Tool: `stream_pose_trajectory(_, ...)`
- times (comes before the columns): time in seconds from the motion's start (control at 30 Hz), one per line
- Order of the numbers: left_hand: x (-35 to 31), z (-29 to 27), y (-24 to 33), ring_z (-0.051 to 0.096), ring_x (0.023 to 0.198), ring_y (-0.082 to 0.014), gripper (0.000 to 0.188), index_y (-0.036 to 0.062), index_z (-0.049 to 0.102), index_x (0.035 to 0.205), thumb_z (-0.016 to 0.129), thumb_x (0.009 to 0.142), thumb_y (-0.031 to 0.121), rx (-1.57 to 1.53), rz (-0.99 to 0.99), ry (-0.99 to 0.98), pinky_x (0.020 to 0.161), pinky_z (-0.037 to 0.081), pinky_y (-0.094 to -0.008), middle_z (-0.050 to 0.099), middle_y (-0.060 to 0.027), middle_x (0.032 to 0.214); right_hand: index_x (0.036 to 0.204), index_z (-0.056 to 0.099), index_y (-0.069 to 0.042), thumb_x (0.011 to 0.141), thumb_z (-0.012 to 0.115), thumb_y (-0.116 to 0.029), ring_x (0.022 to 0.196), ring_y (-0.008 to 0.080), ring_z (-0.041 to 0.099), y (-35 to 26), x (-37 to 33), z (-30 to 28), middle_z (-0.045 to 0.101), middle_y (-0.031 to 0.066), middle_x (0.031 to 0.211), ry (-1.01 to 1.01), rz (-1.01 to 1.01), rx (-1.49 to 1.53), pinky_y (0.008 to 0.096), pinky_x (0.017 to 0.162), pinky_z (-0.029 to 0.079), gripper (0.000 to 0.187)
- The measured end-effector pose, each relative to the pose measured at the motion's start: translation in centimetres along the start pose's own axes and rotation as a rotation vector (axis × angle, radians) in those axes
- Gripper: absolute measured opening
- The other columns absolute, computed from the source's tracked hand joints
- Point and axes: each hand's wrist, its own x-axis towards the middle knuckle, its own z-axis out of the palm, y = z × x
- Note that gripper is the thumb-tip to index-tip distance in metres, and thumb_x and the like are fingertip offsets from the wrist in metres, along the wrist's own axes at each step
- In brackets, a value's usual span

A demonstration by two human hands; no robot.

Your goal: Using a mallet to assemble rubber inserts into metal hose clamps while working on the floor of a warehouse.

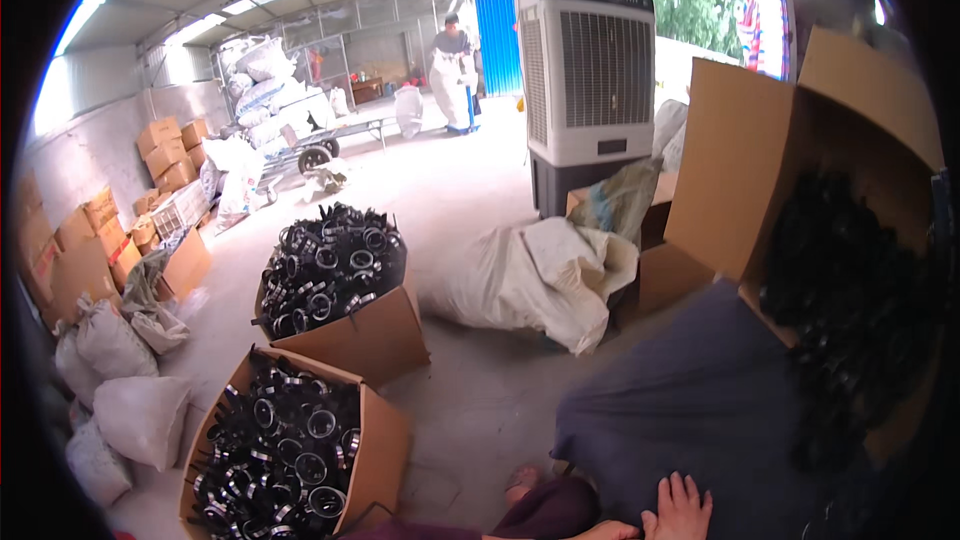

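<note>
Spread right hand (679, 510) on 1 grey cloth (680, 390); 3 cartons (385, 455) hold parts (290, 430).

"Any lettering you can read?"
"None. The air cooler (600, 70) at one o'clock has tiny panel marks, too small to make out."
"And the cardboard cartons (115, 240) at nine?"
"Red marks, illegible."
</note>
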Motion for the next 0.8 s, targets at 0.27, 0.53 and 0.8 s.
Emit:
stream_pose_trajectory(0.27,0.0,-0.1,0.1,0.060,0.067,-0.0248,0.030,-0.0062,0.061,0.089,0.055,0.087,0.023,0.118,0.028,-0.008,0.063,0.047,-0.0375,0.064,-0.0216,0.077,0.135,0.043,-0.007,0.091,0.048,-0.039,0.129,0.0340,0.038,0.7,0.0,0.7,0.043,0.0144,0.140,-0.070,-0.001,0.061,0.0595,0.102,0.030,0.055)
stream_pose_trajectory(0.53,-0.2,-0.3,-0.7,0.059,0.062,-0.0230,0.028,-0.0060,0.061,0.087,0.056,0.086,0.022,0.050,-0.003,-0.012,0.060,0.046,-0.0381,0.063,-0.0214,0.074,0.137,0.042,-0.009,0.091,0.049,-0.037,0.130,0.0348,0.036,-0.4,0.5,0.2,0.041,0.0138,0.141,-0.077,0.040,0.012,0.0634,0.100,0.030,0.054)
stream_pose_trajectory(0.8,0.0,-0.2,-0.2,0.056,0.060,-0.0190,0.028,-0.0051,0.060,0.085,0.058,0.087,0.023,0.037,-0.043,-0.064,0.057,0.045,-0.0356,0.061,-0.0187,0.069,0.136,0.043,-0.008,0.090,0.049,-0.035,0.130,0.0345,0.037,-0.3,0.6,-1.0,0.041,0.0135,0.141,-0.069,0.056,-0.009,0.0601,0.100,0.032,0.053)
